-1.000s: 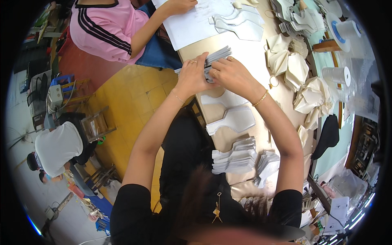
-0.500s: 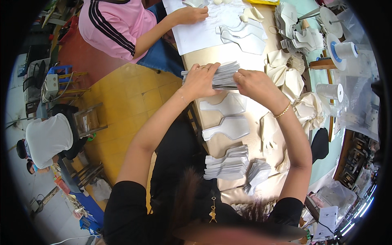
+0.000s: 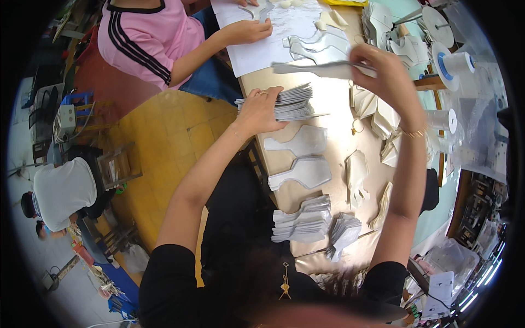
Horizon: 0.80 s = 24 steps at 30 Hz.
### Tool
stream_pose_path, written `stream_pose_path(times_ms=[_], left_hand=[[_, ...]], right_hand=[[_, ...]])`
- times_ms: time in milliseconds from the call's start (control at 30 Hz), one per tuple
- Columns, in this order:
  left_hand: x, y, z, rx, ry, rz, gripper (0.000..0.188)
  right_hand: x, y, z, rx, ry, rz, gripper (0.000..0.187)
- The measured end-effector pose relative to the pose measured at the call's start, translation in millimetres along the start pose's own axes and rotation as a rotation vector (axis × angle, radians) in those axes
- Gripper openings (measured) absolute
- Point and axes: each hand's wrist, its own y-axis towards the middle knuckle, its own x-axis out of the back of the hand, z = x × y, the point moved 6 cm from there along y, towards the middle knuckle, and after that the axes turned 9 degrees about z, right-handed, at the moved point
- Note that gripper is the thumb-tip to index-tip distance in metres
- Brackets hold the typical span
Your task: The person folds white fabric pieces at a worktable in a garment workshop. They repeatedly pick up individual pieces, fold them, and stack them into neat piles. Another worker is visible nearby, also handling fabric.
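Near table edge, two grey stacks [image 3: 303, 221] unmoved; two single cut pieces [image 3: 301, 158] flat just beyond. Left hand [image 3: 261, 109] still clamped on held stack [image 3: 292, 103] above table [image 3: 333, 104], lower than before. Right hand [image 3: 383, 68], formerly at stack, now raised apart, pinching one grey piece [image 3: 320, 68] lifted clear; farther, co-worker's hand [image 3: 246, 31] on white paper [image 3: 273, 33].

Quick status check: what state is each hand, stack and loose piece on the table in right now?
Left hand: gripping the held stack.
Held stack: fanned, raised off the table.
Right hand: lifted, pinching one grey piece.
Grey piece: in the air, roughly level.
Two cut shapes: lying flat, side by side.
Near stacks: resting on the table, untouched.
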Motion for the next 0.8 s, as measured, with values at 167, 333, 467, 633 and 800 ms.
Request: stream_pose_path(times_ms=[167, 333, 467, 633, 800], left_hand=[[2.3, -1.0, -5.9, -0.027, 0.13, -0.057, 0.073], [10.1, -8.1, -11.9, -0.043, 0.307, -0.253, 0.069], [7.9, -1.6, 0.1, -0.109, 0.088, -0.24, 0.085], [-1.3, 6.1, 17.8, -0.015, -0.174, 0.005, 0.11], [3.3, 9.0, 10.3, -0.084, -0.085, -0.026, 0.123]], right_hand=[[-90.7, 57.7, -14.9, 0.065, -0.111, 0.077, 0.013], [-162.3, 72.8, -23.1, 0.008, 0.014, 0.334, 0.011], [-172.4, 59.9, -59.3, -0.073, 0.389, 0.314, 0.021], [-150.8, -2.0, -122.9, -0.509, 0.891, -0.398, 0.063], [-211.1, -31.0, -84.4, -0.614, 1.509, -0.532, 0.076]])
